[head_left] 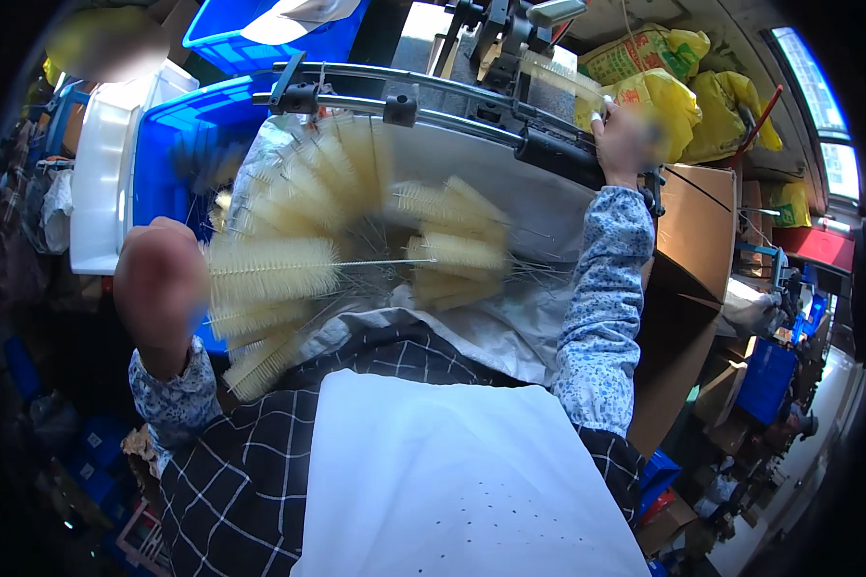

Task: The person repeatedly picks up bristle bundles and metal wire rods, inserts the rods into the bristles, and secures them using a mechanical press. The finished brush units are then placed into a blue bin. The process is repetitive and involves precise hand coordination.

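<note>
Pale bristle bottle brushes with twisted-wire stems lie heaped in a fan on the white cloth point(520, 327) over my lap. My left hand point(161, 284), blurred, is closed at the bristle end of one bottle brush point(274, 267), whose bare wire stem points right across the pile. To the right of the heap sits another bunch of brushes point(457, 255). My right hand point(630, 139) reaches up to the metal machine point(548, 135) at the far side. Its fingers pinch the near end of a pale brush point(560, 77) that lies in the machine.
Steel rails point(394, 82) run across behind the brushes. A blue bin point(164, 144) and a white tub point(101, 183) stand at the left. Yellow sacks point(659, 96) are stacked beyond my right hand, above an open cardboard box point(693, 226).
</note>
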The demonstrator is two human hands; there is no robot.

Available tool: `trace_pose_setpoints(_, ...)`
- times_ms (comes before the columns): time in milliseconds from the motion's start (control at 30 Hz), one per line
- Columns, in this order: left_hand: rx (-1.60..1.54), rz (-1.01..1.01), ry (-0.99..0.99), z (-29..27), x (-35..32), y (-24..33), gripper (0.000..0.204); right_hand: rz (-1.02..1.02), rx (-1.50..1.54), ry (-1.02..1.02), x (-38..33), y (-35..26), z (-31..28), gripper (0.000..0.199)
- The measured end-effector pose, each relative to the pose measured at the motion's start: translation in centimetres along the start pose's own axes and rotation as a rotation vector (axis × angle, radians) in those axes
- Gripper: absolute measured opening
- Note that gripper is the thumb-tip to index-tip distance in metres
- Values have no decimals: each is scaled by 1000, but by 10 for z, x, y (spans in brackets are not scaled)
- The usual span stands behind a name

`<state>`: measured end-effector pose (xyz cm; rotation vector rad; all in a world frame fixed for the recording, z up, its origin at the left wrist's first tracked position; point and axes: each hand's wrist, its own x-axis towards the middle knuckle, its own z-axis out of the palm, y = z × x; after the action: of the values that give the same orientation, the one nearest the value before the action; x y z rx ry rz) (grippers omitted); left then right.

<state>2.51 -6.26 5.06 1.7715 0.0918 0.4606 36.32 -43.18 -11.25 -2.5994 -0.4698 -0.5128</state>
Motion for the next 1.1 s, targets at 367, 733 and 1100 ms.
trace_pose_setpoints(367,-242,-91,-171,-3,27,-9,22,-218,-374,-279,28,71,-47,20)
trace_pose_setpoints(733,-285,-149,-451,71,45,-3,36,-311,620,-993,-59,-112,-132,47)
trace_pose_setpoints(1100,784,80,-498,28,41,-14,55,-315,162,-171,-41,-118,-69,37)
